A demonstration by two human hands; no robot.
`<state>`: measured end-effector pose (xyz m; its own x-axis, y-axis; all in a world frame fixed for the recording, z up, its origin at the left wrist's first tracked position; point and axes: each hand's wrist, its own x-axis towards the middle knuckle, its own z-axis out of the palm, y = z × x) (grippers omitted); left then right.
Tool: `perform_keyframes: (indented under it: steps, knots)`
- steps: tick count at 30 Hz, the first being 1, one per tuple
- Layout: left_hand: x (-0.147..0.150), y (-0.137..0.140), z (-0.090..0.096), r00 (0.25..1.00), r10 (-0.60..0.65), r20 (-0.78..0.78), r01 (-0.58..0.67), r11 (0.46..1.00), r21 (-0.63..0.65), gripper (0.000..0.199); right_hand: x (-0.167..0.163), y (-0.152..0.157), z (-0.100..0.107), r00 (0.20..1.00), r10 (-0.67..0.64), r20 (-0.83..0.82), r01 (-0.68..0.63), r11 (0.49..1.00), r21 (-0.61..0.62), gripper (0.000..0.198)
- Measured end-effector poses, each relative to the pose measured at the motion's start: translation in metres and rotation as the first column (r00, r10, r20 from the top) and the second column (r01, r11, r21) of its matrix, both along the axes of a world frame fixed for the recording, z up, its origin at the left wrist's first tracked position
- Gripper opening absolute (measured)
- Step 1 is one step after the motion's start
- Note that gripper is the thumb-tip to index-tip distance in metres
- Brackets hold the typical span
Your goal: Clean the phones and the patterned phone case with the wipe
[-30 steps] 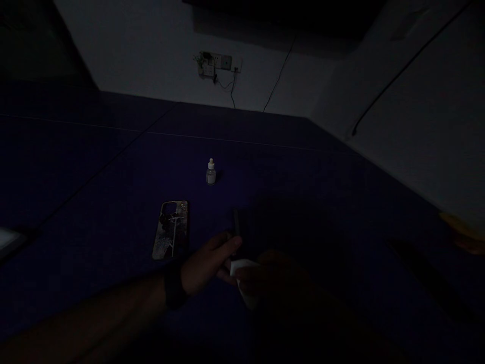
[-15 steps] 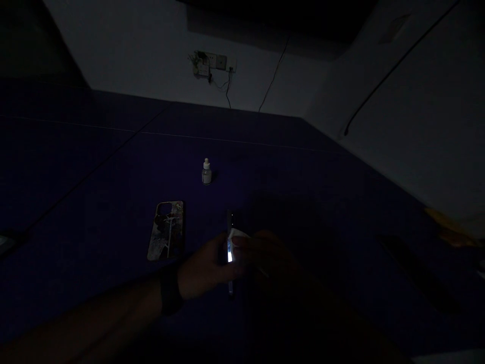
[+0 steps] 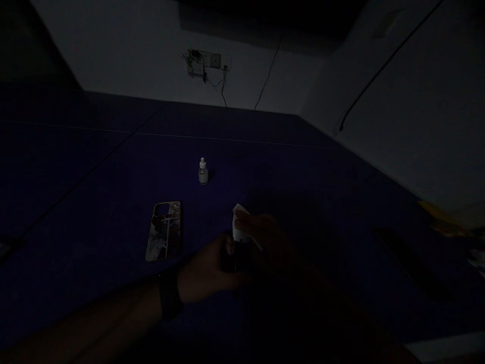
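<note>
My left hand (image 3: pixel 204 273), with a dark band (image 3: pixel 170 296) at its wrist, is closed round a dark phone (image 3: pixel 235 260) whose outline is mostly lost in the gloom. A folded white wipe (image 3: pixel 239 227) lies under the fingers of my right hand (image 3: pixel 263 230), which presses it at the phone's far end. Whether it is paper or cloth I cannot tell. Left of my hands, a phone case (image 3: pixel 164 232) with a printed picture rests flat on the blue-purple surface (image 3: pixel 125 177). A small bottle (image 3: pixel 203 176) with a white cap stands upright beyond them.
Wall sockets (image 3: pixel 206 59) with a plugged-in cord are at the back. Another cable (image 3: pixel 390 71) runs down the right wall. A long dark object (image 3: pixel 409 263) lies to the right, near something yellow (image 3: pixel 441 217). The room is very dim.
My right hand and the white wipe have moved up, away from me. The phone has turned, and its lit screen no longer shows. The view has shifted slightly.
</note>
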<state>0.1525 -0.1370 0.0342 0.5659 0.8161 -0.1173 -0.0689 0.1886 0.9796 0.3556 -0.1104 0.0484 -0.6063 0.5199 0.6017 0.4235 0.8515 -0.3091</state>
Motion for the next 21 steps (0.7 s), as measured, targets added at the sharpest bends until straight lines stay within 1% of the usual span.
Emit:
perform_keyframes:
  steps: [2, 4, 7, 10, 14, 16, 18, 19, 21]
  knots:
    - [0.001, 0.000, 0.005, 0.997, -0.053, 0.058, 0.053, 0.999, -0.007, 0.052, 0.002, 0.000, 0.000, 0.999, 0.035, 0.028, -0.035, 0.999, 0.003, 0.058]
    - [0.003, 0.000, 0.012, 0.986, -0.122, 0.115, 0.124, 0.992, -0.012, 0.041, 0.004, 0.000, 0.001, 0.997, 0.056, 0.048, -0.057, 0.998, 0.010, 0.058]
    - [0.004, 0.001, 0.022, 0.970, -0.175, 0.168, 0.178, 0.984, -0.002, 0.033, 0.006, -0.002, 0.003, 0.997, 0.052, 0.049, -0.052, 0.999, 0.000, 0.057]
    - [0.004, 0.001, 0.027, 0.968, -0.171, 0.184, 0.177, 0.984, -0.017, 0.037, 0.006, -0.003, 0.004, 0.999, 0.039, 0.038, -0.039, 0.999, -0.002, 0.058]
    - [0.004, 0.002, 0.027, 0.974, -0.148, 0.170, 0.157, 0.987, -0.043, 0.050, 0.003, -0.002, 0.003, 0.999, -0.018, 0.027, 0.018, 0.999, -0.026, 0.062]
    - [0.004, 0.003, 0.028, 0.974, -0.156, 0.166, 0.164, 0.986, -0.040, 0.049, 0.002, -0.001, 0.003, 0.998, -0.054, 0.031, 0.056, 0.997, -0.050, 0.062]
    - [0.003, 0.005, 0.029, 0.965, -0.201, 0.171, 0.208, 0.978, -0.024, 0.044, 0.003, -0.002, 0.004, 0.997, -0.069, 0.028, 0.071, 0.996, -0.061, 0.063]
    - [0.003, 0.005, 0.030, 0.960, -0.223, 0.171, 0.229, 0.973, -0.013, 0.043, 0.005, -0.003, 0.005, 0.998, -0.053, 0.026, 0.055, 0.997, -0.059, 0.063]
    - [0.003, 0.006, 0.030, 0.958, -0.231, 0.171, 0.236, 0.972, -0.005, 0.046, 0.010, -0.006, 0.007, 0.999, 0.032, 0.018, -0.031, 0.998, -0.055, 0.061]
